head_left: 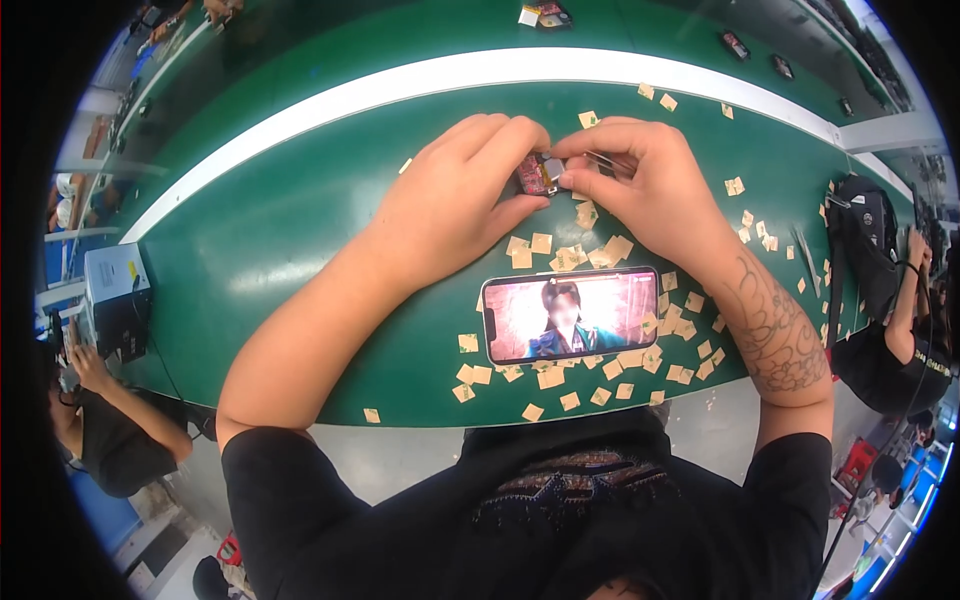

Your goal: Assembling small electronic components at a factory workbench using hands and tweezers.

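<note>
My left hand (450,185) is closed on a small electronic device (534,177), gripping it by its left side between thumb and fingers. A reddish circuit board, some yellow and a silver-grey block show on the device. My right hand (655,175) is closed at the device's right edge, with thumb and forefinger at the grey block. Thin metal tweezers (604,161) lie across the right hand's fingers; their tips are hidden. Below both hands, a phone (570,316) lies face up with a picture of a person on its lit screen.
Small beige adhesive squares (550,378) lie scattered around the phone and to the right on the green table (240,260). A white divider (400,85) runs along the far side. A box (118,290) stands at left, a black bag (865,235) at right. Other people sit at both sides.
</note>
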A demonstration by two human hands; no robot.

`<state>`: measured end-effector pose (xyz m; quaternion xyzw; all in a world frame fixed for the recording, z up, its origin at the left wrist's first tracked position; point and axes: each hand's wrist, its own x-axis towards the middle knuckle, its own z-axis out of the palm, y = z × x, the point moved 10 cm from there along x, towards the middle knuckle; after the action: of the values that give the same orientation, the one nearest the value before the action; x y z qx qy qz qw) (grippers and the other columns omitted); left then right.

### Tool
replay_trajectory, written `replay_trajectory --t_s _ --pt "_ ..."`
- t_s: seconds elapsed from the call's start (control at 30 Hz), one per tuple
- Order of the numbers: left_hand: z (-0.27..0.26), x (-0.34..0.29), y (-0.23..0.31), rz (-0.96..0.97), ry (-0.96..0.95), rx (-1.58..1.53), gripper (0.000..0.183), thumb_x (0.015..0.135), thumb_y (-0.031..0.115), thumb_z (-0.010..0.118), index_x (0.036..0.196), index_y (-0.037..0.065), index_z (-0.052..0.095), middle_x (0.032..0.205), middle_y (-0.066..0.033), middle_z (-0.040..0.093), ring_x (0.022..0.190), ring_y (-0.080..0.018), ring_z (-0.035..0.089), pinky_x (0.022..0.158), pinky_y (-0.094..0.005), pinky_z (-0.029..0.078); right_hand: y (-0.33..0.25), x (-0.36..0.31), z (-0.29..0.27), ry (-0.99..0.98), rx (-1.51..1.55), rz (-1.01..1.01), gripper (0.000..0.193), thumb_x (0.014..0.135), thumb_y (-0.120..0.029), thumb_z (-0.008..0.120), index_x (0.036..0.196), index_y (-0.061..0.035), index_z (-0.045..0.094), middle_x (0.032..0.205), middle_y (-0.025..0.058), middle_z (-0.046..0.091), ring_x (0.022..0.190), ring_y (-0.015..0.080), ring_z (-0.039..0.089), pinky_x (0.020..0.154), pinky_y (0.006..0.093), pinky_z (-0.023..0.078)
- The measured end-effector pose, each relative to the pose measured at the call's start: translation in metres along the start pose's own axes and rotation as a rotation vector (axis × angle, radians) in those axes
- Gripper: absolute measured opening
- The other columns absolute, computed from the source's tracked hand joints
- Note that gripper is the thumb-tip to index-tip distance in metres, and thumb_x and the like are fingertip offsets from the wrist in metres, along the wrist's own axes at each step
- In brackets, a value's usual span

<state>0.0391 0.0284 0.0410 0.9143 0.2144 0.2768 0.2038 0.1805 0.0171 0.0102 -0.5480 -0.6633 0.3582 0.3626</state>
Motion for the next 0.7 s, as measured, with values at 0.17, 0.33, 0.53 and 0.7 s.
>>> replay_trajectory --t_s 0.17,0.33,0.53,0.7 --pt "0.002 -0.003 -0.004 -0.066 -0.017 -0.029 0.049 0.080 0.002 0.090 0.120 0.000 0.063 0.111 -0.0133 0.068 0.098 -0.0314 0.071 0.084 -0.0375 0.063 -0.007 -0.004 -0.001 -0.004 -0.087 0.042 0.022 0.091 -0.002 0.079 0.112 0.0016 0.080 0.096 0.0172 0.077 0.090 0.0268 0.077 0.084 0.0359 0.061" --pt "0.004 -0.004 -0.002 -0.053 -0.012 -0.026 0.049 0.079 0.001 0.091 0.120 0.000 0.063 0.111 -0.0131 0.068 0.098 -0.0296 0.071 0.083 -0.0361 0.063 -0.023 -0.006 -0.001 0.040 -0.248 -0.063 0.020 0.091 -0.002 0.080 0.112 0.0003 0.080 0.086 0.0102 0.071 0.068 0.0135 0.056 0.065 0.0292 0.049" --pt "0.003 0.000 -0.003 -0.070 -0.004 -0.021 0.049 0.079 0.002 0.091 0.119 0.002 0.063 0.109 -0.0130 0.070 0.094 -0.0292 0.072 0.082 -0.0355 0.062 -0.022 -0.003 0.002 0.074 -0.285 -0.071 0.016 0.092 -0.007 0.073 0.105 -0.0009 0.081 0.091 0.0195 0.075 0.086 0.0375 0.074 0.080 0.0437 0.059" --pt "0.001 -0.001 0.000 -0.065 0.013 0.023 0.049 0.079 0.004 0.092 0.119 0.003 0.064 0.109 -0.0123 0.071 0.094 -0.0285 0.072 0.082 -0.0359 0.061 -0.021 0.004 0.004 0.059 -0.333 -0.068 0.016 0.090 -0.010 0.074 0.102 -0.0011 0.080 0.090 0.0187 0.076 0.084 0.0380 0.075 0.080 0.0441 0.059"
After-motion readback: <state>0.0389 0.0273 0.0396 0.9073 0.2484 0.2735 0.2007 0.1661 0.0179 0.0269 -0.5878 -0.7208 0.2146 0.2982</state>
